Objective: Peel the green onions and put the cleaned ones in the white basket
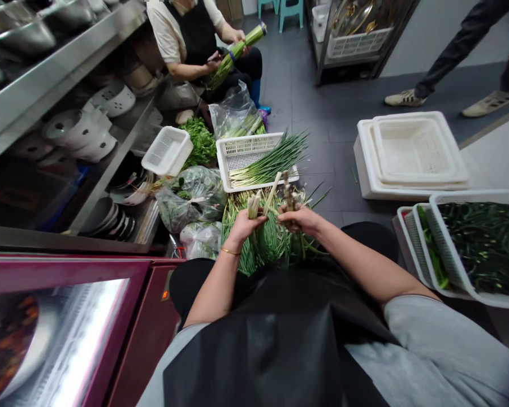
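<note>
Currently, the scallions in work are located just in front of the white scallion basket (254, 145), on the wearer's side; this basket is the reference for all positions below. The left hand (246, 225) has its grip closed around a bunch of trimmed scallions (253, 205), pale ends upward. A single pale stalk (273, 191) rises at the fingertips of the left grip, between the two hands. The right hand (297, 218) has its grip clamped on a second bunch, the untrimmed scallions (289, 195), with brown, dirty root ends upward. The two grips are near each other.

Below both hands, in front of the basket, is a pile of loose scallions (254, 251). The basket itself contains cleaned scallions (275, 161), white ends toward its left side and green tops extending over its right side.

Left of the basket: a filled clear bag (190, 198), loose leafy greens (200, 141) and a small white basket (169, 148). Directly behind the basket: an open plastic bag (233, 107) containing green stalks. Farther behind, a seated co-worker (195, 42) holds a banded green bundle (235, 55) in both hands.

Right of the basket, well apart: stacked white containers (415, 150) on the floor (331, 130). Nearer the wearer on that side: a white crate (452, 243) filled with dark green vegetables (487, 237).
</note>
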`<state>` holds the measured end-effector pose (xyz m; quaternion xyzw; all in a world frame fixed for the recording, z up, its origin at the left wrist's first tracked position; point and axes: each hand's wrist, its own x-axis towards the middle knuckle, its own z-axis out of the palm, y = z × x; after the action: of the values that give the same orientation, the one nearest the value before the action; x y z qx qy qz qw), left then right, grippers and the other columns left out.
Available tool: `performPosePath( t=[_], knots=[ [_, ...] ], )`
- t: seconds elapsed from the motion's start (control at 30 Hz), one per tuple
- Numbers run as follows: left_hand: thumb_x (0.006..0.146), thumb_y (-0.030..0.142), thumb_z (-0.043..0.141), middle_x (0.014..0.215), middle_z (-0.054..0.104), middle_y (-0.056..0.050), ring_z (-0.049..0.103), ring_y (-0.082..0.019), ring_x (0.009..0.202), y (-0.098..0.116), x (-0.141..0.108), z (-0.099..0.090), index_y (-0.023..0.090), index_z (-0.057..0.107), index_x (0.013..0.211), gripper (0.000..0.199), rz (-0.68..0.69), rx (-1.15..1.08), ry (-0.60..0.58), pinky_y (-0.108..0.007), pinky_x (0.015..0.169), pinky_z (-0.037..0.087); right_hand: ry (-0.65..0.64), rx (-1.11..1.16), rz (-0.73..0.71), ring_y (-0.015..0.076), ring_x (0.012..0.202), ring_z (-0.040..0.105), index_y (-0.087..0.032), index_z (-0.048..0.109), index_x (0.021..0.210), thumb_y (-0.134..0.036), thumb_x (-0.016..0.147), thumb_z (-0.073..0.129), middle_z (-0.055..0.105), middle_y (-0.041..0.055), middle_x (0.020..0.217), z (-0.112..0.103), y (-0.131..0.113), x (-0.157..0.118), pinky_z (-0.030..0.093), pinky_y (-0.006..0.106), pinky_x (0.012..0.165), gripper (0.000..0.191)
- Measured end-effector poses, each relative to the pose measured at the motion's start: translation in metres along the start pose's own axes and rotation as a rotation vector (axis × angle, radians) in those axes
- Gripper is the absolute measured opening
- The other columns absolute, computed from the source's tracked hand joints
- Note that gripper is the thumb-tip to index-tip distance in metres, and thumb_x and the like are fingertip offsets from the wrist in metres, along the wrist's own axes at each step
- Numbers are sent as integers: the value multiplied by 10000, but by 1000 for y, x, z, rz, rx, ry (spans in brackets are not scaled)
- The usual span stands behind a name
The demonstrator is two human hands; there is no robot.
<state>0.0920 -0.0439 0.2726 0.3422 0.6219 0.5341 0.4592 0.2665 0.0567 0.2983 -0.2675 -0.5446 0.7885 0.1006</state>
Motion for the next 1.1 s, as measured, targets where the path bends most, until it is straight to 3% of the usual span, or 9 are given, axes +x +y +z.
performPosePath(
  t=[0.1, 0.3, 0.4, 0.47, 0.53, 0.67, 0.8, 0.93, 1.1],
  knots=[
    [557, 306, 823, 651, 637, -32, 495, -99, 531, -7, -2, -17, 91, 710, 827, 363, -34, -43, -68, -224, 483, 339, -35, 193, -20, 36, 325, 212, -215, 429, 650, -367, 559, 691, 408, -87, 474, -13, -21, -17, 168, 212, 330, 316],
    [560, 342, 821, 704, 685, -80, 521, -110, 539, -30, 5, -39, 79, 716, 887, 434, -94, -61, -168, -222, 484, 334, 138, 191, -279, 23, 325, 106, -236, 328, 602, -482, 631, 610, 268, -85, 441, -30, -59, -48, 173, 235, 361, 376],
    [534, 334, 833, 669, 671, -68, 511, -106, 524, -43, 10, -51, 77, 708, 858, 432, -134, -18, -117, -213, 467, 318, 277, 179, -436, 18, 307, 105, -239, 266, 585, -575, 674, 554, 209, -91, 438, -45, -78, -62, 164, 216, 379, 452],
    [527, 336, 833, 656, 663, -62, 504, -103, 519, -48, 12, -56, 78, 706, 850, 432, -152, -40, -65, -210, 460, 311, 337, 97, -404, 20, 317, 141, -242, 354, 607, -574, 708, 540, 223, -95, 446, -59, -85, -62, 180, 209, 409, 394],
    [540, 344, 827, 677, 667, -69, 515, -108, 536, -50, 13, -57, 80, 709, 874, 442, -146, -89, -57, -207, 461, 308, 343, -20, -247, 35, 346, 210, -239, 518, 760, -487, 700, 626, 309, -94, 463, -69, -82, -50, 190, 215, 425, 277],
    [546, 342, 833, 704, 675, -88, 524, -115, 549, -47, 11, -48, 79, 714, 874, 437, -135, -104, -129, -207, 459, 299, 431, -143, -52, 82, 377, 323, -191, 548, 1081, -438, 649, 740, 467, -77, 488, -60, -46, -1, 206, 225, 409, 534],
    [569, 350, 832, 706, 682, -99, 489, -99, 510, -35, 7, -33, 80, 719, 897, 440, -158, -44, -237, -209, 451, 300, 333, -486, -175, 95, 455, 419, -170, 593, 751, -459, 713, 693, 499, -38, 511, -23, -11, 37, 300, 231, 472, 309],
    [644, 392, 796, 678, 666, -83, 456, -88, 477, -17, 6, -17, 103, 722, 907, 397, -123, -49, -287, -210, 431, 278, 297, -749, -252, 109, 545, 445, -180, 468, 507, -401, 715, 705, 435, -29, 486, 2, -10, 40, 307, 240, 542, 385],
    [617, 406, 812, 555, 581, -52, 451, -98, 461, -12, 4, -25, 120, 717, 764, 336, -170, -102, -277, -212, 404, 250, 384, -300, -210, 76, 399, 330, -204, 461, 617, -439, 769, 672, 408, -56, 453, -30, -46, 16, 273, 244, 411, 350]
  ],
)
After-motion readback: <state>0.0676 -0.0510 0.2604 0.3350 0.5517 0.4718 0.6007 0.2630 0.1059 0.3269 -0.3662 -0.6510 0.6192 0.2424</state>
